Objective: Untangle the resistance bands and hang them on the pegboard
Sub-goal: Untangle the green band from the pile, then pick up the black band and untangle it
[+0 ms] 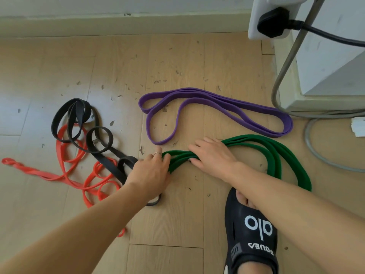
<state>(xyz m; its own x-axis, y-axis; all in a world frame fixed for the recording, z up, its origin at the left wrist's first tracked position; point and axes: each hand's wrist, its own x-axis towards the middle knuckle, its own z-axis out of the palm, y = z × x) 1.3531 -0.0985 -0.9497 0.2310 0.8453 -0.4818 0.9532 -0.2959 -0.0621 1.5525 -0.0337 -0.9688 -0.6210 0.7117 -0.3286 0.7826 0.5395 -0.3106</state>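
Bright, even daylight, no hard shadows. Soft sheen on the wood floor (23, 107) at left w/ a pale glare patch, so light seems to come from upper left. Faint soft shadows under both forearms. Strong wide-angle distortion: skirting board (118, 22) bows, arms stretch toward the bottom corners. Centre fairly sharp; edges & the black plug (273, 22) slightly soft. Mild compression smear overall.

The black sandal (250, 232) bears white "alo", seen sideways, beside partly readable lettering.
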